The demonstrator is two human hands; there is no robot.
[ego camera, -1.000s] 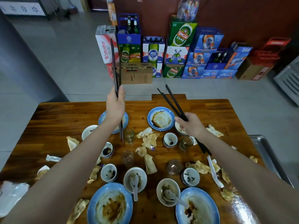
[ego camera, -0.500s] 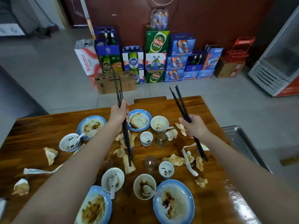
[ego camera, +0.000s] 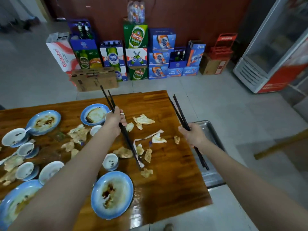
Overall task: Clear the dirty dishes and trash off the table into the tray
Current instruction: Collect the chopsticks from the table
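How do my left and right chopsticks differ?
The left chopsticks, in the left hand, are above the table; the right chopsticks, in the right hand, are past its edge, above the metal tray. The left pair's lower ends point at crumpled napkins, the right pair's at bare tray. Both are black, tilted alike, gripped mid-length.

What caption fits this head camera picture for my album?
Left hand grips black chopsticks over the messy table; right hand holds another pair over the tray.
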